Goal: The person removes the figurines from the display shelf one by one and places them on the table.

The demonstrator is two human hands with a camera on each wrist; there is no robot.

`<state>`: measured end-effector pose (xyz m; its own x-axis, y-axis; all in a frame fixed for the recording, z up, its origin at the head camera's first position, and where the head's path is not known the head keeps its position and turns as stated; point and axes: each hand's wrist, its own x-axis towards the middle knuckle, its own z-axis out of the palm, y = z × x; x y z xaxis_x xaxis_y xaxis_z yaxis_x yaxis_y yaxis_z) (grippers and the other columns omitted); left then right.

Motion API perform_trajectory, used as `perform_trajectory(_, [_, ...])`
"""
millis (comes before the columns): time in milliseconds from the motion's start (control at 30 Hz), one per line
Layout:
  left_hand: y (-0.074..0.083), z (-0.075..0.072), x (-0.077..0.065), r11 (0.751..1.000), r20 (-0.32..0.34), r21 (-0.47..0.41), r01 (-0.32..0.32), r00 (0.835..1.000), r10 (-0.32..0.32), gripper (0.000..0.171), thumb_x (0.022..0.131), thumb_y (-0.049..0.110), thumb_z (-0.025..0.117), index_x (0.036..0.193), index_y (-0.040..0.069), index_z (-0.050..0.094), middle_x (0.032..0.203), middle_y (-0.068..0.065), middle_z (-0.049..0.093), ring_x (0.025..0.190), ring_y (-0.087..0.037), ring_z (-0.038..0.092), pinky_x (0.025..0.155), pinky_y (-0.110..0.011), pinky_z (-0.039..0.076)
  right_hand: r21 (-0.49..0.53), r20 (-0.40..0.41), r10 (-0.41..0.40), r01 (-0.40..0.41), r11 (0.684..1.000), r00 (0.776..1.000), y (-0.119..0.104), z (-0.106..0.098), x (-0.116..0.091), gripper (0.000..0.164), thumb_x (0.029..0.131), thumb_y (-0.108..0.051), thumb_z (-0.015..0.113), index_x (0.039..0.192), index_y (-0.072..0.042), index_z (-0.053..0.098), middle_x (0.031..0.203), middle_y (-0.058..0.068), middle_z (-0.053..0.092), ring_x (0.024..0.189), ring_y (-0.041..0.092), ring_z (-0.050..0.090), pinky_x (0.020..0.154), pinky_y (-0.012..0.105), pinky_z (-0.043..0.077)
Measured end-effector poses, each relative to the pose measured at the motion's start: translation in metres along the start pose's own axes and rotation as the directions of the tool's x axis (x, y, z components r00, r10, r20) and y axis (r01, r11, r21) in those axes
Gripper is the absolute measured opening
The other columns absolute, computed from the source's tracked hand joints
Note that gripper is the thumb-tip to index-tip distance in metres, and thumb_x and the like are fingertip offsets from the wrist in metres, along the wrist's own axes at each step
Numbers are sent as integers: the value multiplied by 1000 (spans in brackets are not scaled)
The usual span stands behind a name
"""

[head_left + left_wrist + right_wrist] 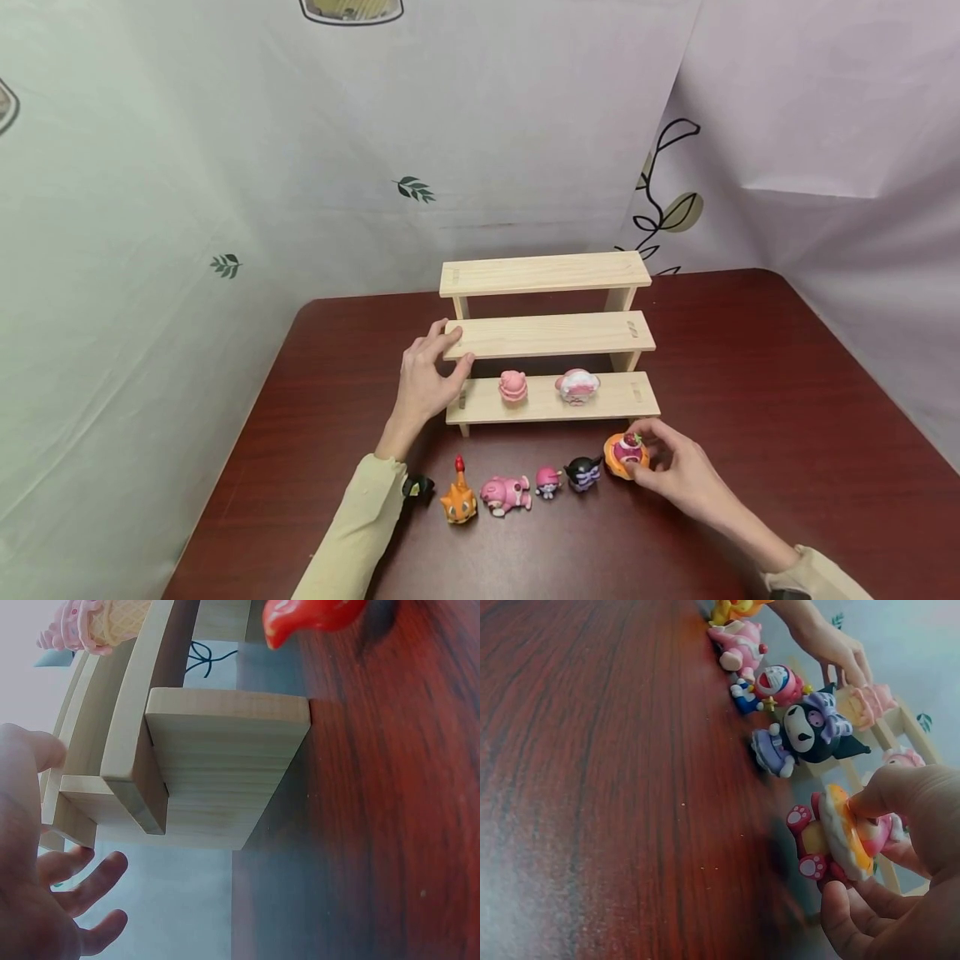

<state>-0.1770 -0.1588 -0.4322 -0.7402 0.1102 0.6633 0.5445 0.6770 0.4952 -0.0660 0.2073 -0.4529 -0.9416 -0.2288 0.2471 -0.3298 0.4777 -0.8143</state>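
Your sleeves (pixel 354 525) cut off at the bottom, your left hand (pixel 425 379) gripping the wooden shelf (pixel 547 335) at centre, your right hand (pixel 681 473) pinching the orange-ringed figurine (pixel 627 455) below right of centre, its head partly hidden by that hand in the right wrist view.

A dark red wooden table (pixel 757 400) carries a pale three-step shelf (pixel 547 335) on its far side. On its lowest step (pixel 542 404) sit an ice-cream toy (pixel 513 386), left, and a pink-and-white toy (pixel 577 387), right. Nearer, left to right, are an orange toy (pixel 459 503), pink bear (pixel 506 494), pink-headed doll (pixel 548 481) and black-headed doll (pixel 582 472).
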Motion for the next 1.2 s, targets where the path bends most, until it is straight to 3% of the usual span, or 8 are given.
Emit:
perform_trajectory(167, [-1, 1, 0, 1000, 2, 0, 5, 1000, -5, 43, 85, 25, 74, 120, 2, 72, 132, -21, 61, 98, -42, 63, 88, -62, 42, -2, 11, 22, -22, 1000, 1000, 0, 1, -1, 43, 73, 5, 81, 110, -6, 63, 101, 5, 65, 74, 6, 60, 57, 26, 50])
perform_trajectory(467, [0, 0, 1, 1000, 5, -5, 9, 1000, -9, 43, 85, 25, 74, 121, 1, 72, 131, -22, 62, 99, -42, 62, 90, -63, 41, -30, 24, -16, 16, 999, 1000, -3, 2, -2, 43, 71, 5, 80, 106, -11, 62, 99, 3, 63, 70, 6, 60, 52, 27, 49])
perform_trajectory(1200, [0, 0, 0, 1000, -3, -10, 9, 1000, -9, 43, 84, 24, 75, 120, 1, 72, 131, -22, 62, 99, -42, 63, 90, -62, 42, -21, 50, -65, 66, 998, 997, -1, 3, -5, 45, 70, 8, 79, 106, -12, 59, 98, 1, 62, 69, 6, 59, 51, 27, 49])
